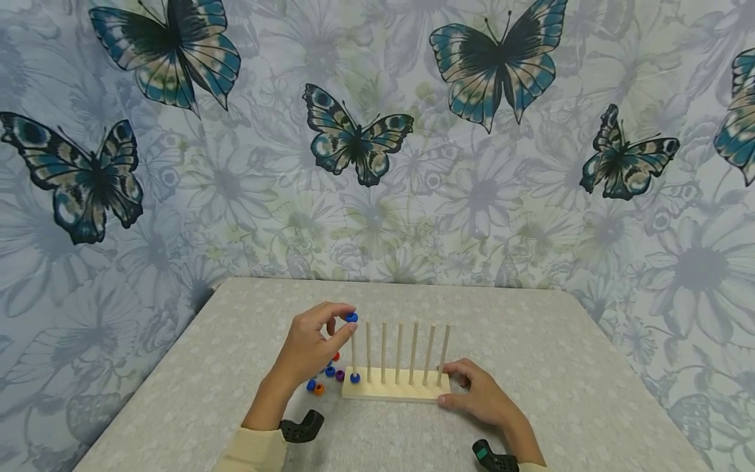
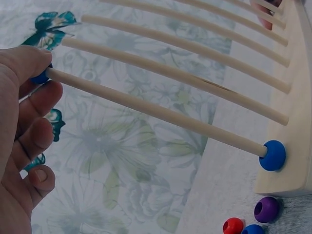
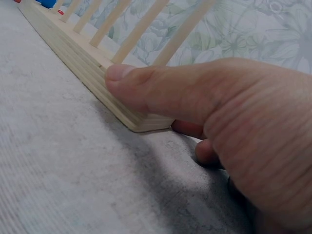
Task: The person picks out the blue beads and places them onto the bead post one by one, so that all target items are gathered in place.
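Observation:
A pale wooden base (image 1: pixel 395 393) with a row of several upright pegs rests on the table. My left hand (image 1: pixel 308 346) pinches a blue bead (image 1: pixel 351 317) between thumb and index finger at the top of the leftmost peg. In the left wrist view that bead (image 2: pixel 41 77) meets the peg's tip, partly hidden by the thumb. A second blue bead (image 2: pixel 273 156) sits at the foot of this same peg. My right hand (image 1: pixel 482 398) grips the base's right end, thumb on the near edge; its fingers on the far side are partly hidden.
Loose beads lie left of the base: a purple bead (image 1: pixel 339 375), an orange bead (image 1: pixel 319 389), a red bead (image 2: pixel 233 225) and several blue ones. A pale patterned cloth (image 1: pixel 590 393) covers the table. Behind it rises a butterfly-patterned wall (image 1: pixel 377 242).

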`<state>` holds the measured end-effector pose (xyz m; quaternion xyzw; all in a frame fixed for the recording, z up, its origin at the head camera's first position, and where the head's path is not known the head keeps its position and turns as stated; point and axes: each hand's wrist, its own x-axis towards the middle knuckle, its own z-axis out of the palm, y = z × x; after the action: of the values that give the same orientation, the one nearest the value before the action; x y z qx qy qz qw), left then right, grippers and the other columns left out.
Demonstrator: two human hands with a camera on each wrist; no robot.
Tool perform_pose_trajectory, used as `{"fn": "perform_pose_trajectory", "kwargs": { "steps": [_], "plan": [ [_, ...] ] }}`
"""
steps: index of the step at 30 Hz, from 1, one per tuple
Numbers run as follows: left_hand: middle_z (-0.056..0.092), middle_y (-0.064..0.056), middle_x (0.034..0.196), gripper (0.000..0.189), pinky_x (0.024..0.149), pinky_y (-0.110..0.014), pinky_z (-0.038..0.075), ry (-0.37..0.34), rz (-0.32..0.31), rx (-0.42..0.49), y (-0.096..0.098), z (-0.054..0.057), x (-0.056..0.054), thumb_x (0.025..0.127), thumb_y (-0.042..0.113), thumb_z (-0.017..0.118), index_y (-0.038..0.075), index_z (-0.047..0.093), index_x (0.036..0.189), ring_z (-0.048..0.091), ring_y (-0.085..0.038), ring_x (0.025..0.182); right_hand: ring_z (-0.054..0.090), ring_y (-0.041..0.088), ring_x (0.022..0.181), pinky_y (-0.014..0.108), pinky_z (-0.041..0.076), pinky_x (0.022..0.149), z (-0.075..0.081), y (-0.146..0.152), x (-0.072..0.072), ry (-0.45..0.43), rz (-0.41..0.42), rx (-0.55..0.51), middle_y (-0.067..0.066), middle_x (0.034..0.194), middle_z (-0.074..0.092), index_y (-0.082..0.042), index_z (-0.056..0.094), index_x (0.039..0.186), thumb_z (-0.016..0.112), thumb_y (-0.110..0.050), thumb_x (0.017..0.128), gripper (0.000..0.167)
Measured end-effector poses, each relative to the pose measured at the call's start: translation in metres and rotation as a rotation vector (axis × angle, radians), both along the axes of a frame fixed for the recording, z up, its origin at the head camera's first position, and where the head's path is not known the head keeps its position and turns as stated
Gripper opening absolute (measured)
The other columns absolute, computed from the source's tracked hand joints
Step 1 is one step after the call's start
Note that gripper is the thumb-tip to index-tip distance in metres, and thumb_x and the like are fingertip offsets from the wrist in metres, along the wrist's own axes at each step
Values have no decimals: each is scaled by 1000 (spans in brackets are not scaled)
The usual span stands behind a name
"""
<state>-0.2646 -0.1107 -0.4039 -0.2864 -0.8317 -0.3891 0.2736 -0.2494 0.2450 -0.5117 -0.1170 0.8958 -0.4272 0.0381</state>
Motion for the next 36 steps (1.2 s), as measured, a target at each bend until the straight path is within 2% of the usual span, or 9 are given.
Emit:
{"fn": "perform_pose_trajectory", "kwargs": {
  "steps": [8,36],
  "plan": [
    [67,17,97,24,51,-20,39,-1,-8,-6,0,-1,-1,91,25,75,25,71,115,51,-5,70,48,17,96,27,42,81,2,0,1,-6,0,-6,-6,117,62,-29,66,123,86,-43,76,53],
    [64,17,91,25,53,-21,40,-32,-4,-47,-2,-1,2,90,25,77,23,72,114,47,-2,68,48,18,99,28,44,85,0,-1,0,-9,5,-13,-5,119,63,-27,66,123,87,-41,76,54]
  ]
}}
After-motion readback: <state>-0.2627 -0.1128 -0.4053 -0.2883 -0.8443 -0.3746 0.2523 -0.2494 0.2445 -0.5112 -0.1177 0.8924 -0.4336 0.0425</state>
